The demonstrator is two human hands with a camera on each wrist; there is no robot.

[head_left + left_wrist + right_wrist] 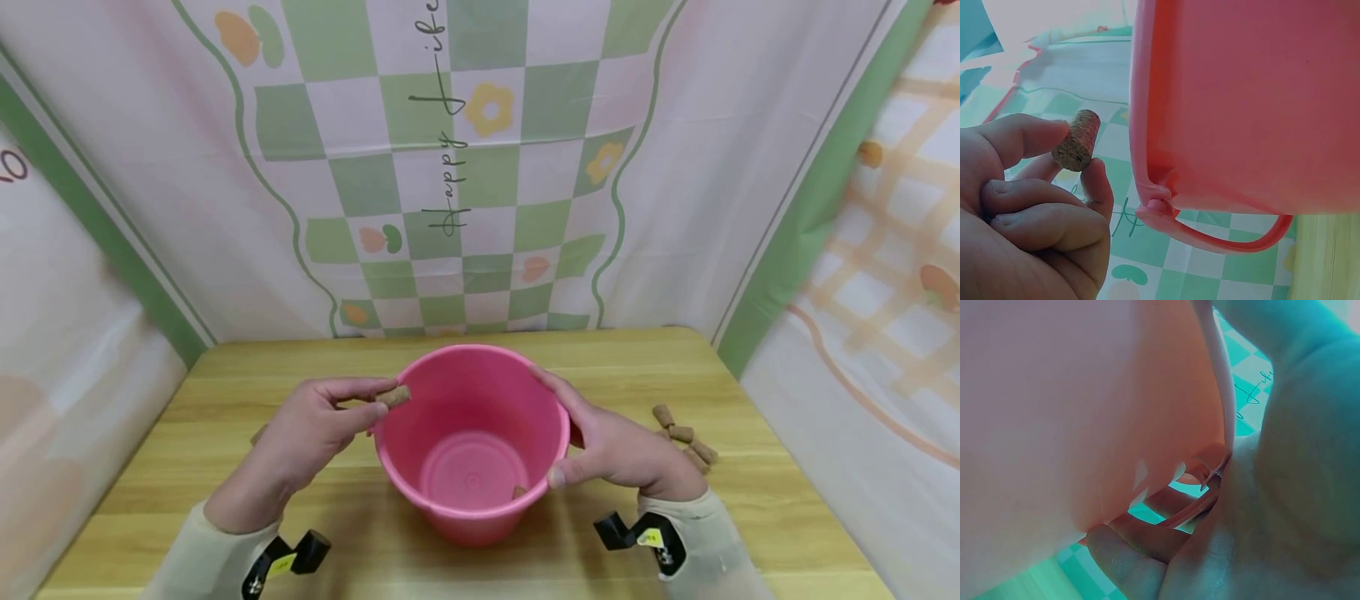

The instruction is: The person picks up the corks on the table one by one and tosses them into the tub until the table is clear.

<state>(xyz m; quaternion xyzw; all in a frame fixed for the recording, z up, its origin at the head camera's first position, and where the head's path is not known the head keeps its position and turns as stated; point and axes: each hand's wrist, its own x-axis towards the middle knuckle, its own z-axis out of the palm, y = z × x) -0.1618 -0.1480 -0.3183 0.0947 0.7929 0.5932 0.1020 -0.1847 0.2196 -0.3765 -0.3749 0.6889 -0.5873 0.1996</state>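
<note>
A pink plastic bucket stands upright in the middle of the wooden table, its mouth facing up. At its left rim my left hand pinches a cork between thumb and fingers. Seen from the left wrist, that cork is apart from the bucket wall, beside the handle. My right hand grips the bucket's right side, thumb at the rim and fingers against the outside. In the right wrist view several fingers curl under the wall by the handle. Another cork shows inside, partly hidden by the near rim.
Several corks lie in a small pile on the table, right of the bucket and partly behind my right wrist. One more cork peeks out beyond my left hand. Patterned cloth hangs at the back and both sides.
</note>
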